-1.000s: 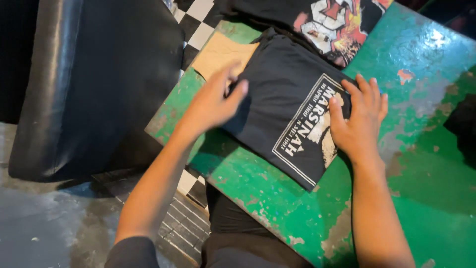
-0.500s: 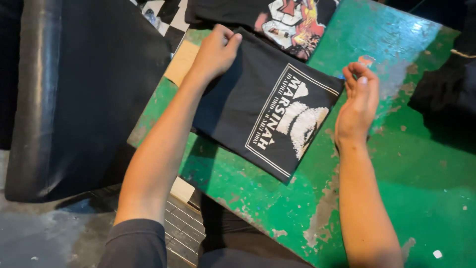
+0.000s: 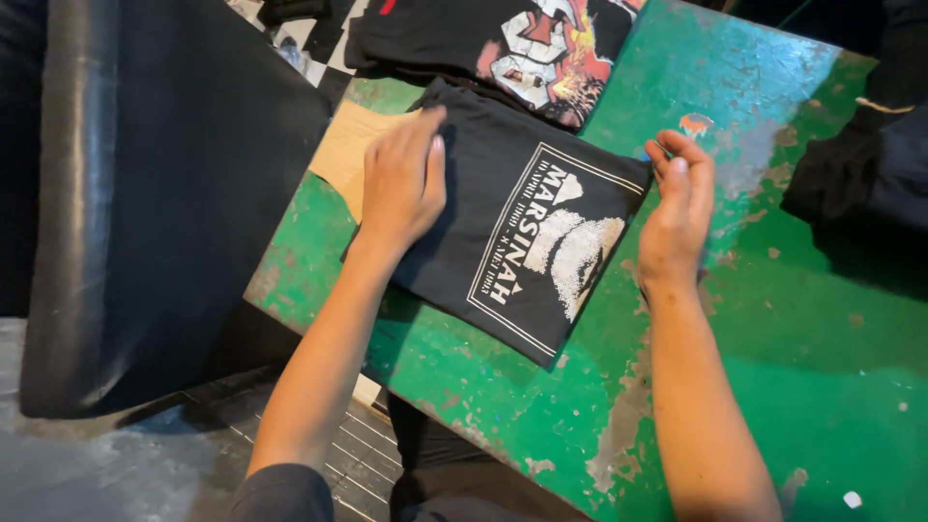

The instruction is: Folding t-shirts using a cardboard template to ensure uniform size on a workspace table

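Both hands open: left hand flat on folded black shirt, right hand beside its edge.

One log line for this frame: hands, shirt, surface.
left hand: flat on folded black shirt | right hand: at shirt's right edge, fingers curled | surface: worn green table

Folded shirt: black, white framed print. Second shirt: black, red-orange-white graphic. Surface: green paint, worn grey patches. Cardboard: tan.
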